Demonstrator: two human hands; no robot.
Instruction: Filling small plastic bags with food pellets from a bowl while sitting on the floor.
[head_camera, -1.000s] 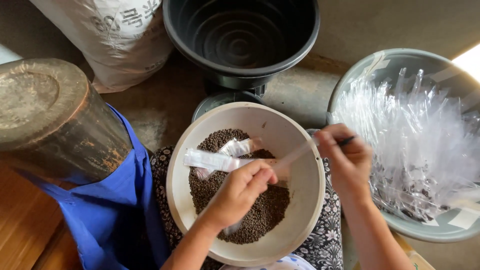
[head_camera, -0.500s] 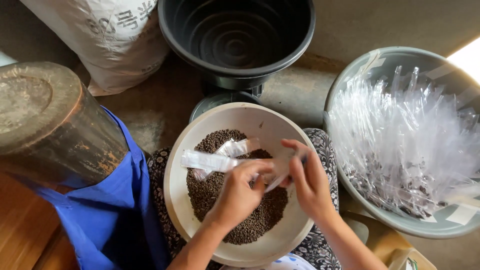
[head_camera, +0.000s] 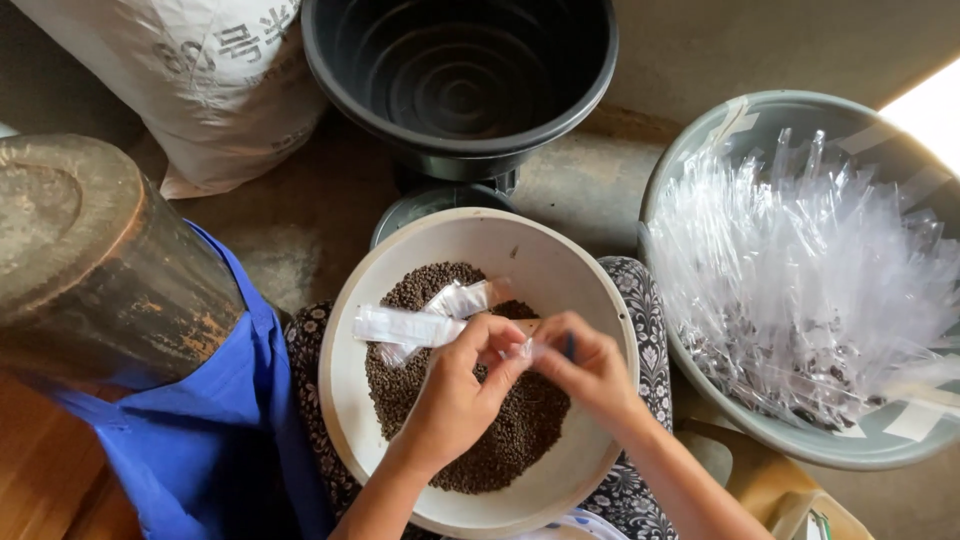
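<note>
- Your left hand (head_camera: 455, 395) has its grip narrowed to a pinch: thumb and fingertips close on a small clear packet (head_camera: 520, 350), right where your two hands meet.
- Your right hand (head_camera: 590, 365) pinches the same packet from the other side, its grip just as tight, fingers curled in so the knuckles face up. Something dark shows between its fingers; you cannot tell what it is.
- Both hands touch at the fingertips, directly above the middle of the bowl. Your left forearm rises from the bottom edge of the view, your right one comes in from the lower right corner.
- The packet is mostly hidden by your fingers; only a thin, glossy, see-through bit shows between the hands.
- Under your hands sits a wide cream bowl (head_camera: 560, 265), resting on your lap, with a heap of small dark brown seeds (head_camera: 500, 440) in it.
- Two more long clear sachets (head_camera: 420, 322) lie on the seeds, just left of your left fingertips.
- Right of the bowl, a grey basin (head_camera: 800, 445) holds a heap of empty clear sleeves (head_camera: 800, 270).
- Ahead of the bowl stands a black tub (head_camera: 460, 75), with a white sack (head_camera: 200, 80) to its left.
- At your left are a blue cloth (head_camera: 210, 420) and a worn wooden block (head_camera: 90, 260).
</note>
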